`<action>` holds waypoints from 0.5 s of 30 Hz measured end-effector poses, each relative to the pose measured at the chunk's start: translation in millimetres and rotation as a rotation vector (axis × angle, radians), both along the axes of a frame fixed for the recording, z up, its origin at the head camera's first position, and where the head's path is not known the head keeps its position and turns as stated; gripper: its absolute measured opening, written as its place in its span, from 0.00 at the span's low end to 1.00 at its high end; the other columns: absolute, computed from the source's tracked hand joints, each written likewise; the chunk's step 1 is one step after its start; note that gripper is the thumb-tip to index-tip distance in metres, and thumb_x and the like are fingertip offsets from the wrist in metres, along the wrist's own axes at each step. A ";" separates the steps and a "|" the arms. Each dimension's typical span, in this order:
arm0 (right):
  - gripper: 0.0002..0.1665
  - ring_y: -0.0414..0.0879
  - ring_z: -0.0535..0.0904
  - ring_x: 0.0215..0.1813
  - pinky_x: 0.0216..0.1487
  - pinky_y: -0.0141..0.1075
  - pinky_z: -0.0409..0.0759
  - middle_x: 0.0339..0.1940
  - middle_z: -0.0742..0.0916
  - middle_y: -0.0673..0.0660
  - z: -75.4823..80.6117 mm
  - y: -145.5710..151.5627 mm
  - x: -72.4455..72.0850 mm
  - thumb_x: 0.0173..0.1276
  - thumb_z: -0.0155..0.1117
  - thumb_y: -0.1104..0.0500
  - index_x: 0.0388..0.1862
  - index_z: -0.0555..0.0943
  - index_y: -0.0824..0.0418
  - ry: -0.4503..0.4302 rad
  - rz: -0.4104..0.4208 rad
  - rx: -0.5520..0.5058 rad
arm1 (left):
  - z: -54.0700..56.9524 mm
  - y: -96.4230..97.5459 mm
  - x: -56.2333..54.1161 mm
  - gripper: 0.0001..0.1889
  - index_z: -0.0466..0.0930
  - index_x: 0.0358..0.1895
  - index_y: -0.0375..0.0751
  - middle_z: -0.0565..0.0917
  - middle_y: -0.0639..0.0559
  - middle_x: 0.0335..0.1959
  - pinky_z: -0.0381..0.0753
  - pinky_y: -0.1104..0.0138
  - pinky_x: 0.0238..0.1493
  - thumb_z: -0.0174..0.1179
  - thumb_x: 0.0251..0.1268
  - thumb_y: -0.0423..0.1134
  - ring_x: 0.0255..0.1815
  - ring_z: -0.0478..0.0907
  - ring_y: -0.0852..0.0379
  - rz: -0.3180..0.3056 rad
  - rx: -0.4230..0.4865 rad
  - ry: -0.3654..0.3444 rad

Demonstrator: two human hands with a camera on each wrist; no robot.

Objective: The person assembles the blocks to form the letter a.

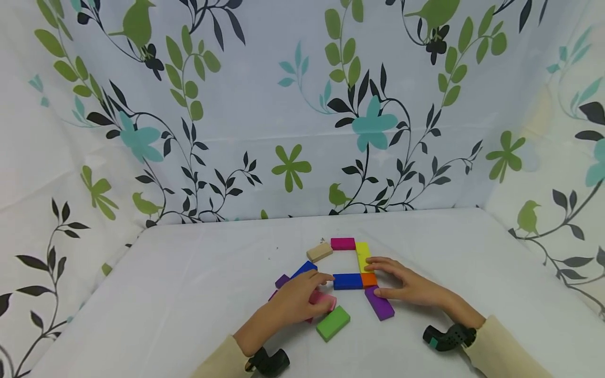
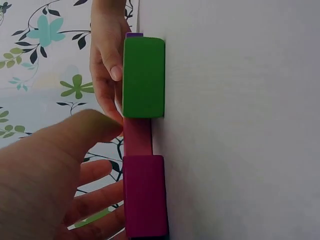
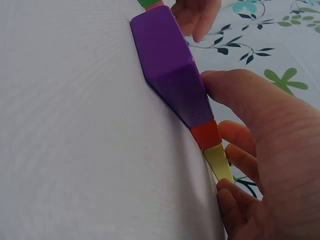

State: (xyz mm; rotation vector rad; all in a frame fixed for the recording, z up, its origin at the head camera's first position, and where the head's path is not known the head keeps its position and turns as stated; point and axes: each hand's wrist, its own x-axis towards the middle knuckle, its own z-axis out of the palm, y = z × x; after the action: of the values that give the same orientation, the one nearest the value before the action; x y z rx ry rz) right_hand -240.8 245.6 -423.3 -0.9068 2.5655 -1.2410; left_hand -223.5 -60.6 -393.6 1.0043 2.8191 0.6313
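Note:
My left hand [image 1: 294,300] is over a pink block [image 1: 323,299], its thumb close to that block and a green block [image 1: 333,323]. In the left wrist view its fingers extend loosely behind a magenta block [image 2: 145,195]. My right hand [image 1: 416,285] rests at the right side of the blocks. Its thumb touches a purple block [image 1: 379,304], while its fingers reach along a yellow block [image 1: 362,255] and an orange block [image 1: 369,280]. Between the hands lies a blue block [image 1: 347,281], end against the orange one. The left hand hides part of the left-hand blocks.
At the back are a magenta block [image 1: 343,243] and a natural wood block [image 1: 320,252]. Another blue block [image 1: 304,269] and a purple block [image 1: 282,281] lie beyond the left hand. A white cloth [image 1: 189,294] covers the table; a patterned curtain [image 1: 246,115] hangs behind.

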 end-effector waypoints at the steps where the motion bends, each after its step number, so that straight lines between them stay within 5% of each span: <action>1: 0.29 0.68 0.52 0.75 0.65 0.72 0.52 0.74 0.65 0.62 0.0 -0.6 -0.1 0.68 0.65 0.53 0.67 0.72 0.53 -0.004 0.001 -0.001 | -0.1 -1.6 1.2 0.25 0.74 0.64 0.50 0.80 0.53 0.52 0.80 0.65 0.52 0.61 0.64 0.51 0.53 0.75 0.59 -0.009 -0.006 0.010; 8: 0.29 0.68 0.53 0.75 0.65 0.72 0.52 0.74 0.66 0.62 -0.6 -2.6 -1.6 0.68 0.65 0.53 0.67 0.73 0.53 0.006 0.000 0.002 | 3.0 -7.5 4.2 0.18 0.80 0.51 0.48 0.81 0.54 0.46 0.77 0.72 0.43 0.63 0.60 0.49 0.44 0.74 0.61 -0.075 -0.016 0.111; 15: 0.29 0.67 0.52 0.75 0.66 0.71 0.52 0.74 0.66 0.61 -0.5 -0.2 -0.6 0.68 0.65 0.53 0.67 0.73 0.53 0.002 -0.008 0.010 | 5.4 -8.5 2.6 0.15 0.82 0.45 0.47 0.81 0.56 0.41 0.76 0.71 0.41 0.65 0.59 0.48 0.40 0.73 0.62 -0.069 -0.051 0.190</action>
State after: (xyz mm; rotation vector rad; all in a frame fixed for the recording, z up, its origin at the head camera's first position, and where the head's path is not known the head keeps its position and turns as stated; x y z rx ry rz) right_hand -241.3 245.4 -423.8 -0.8970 2.5778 -1.2290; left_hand -220.9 -69.1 -388.2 1.2066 2.9282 0.4771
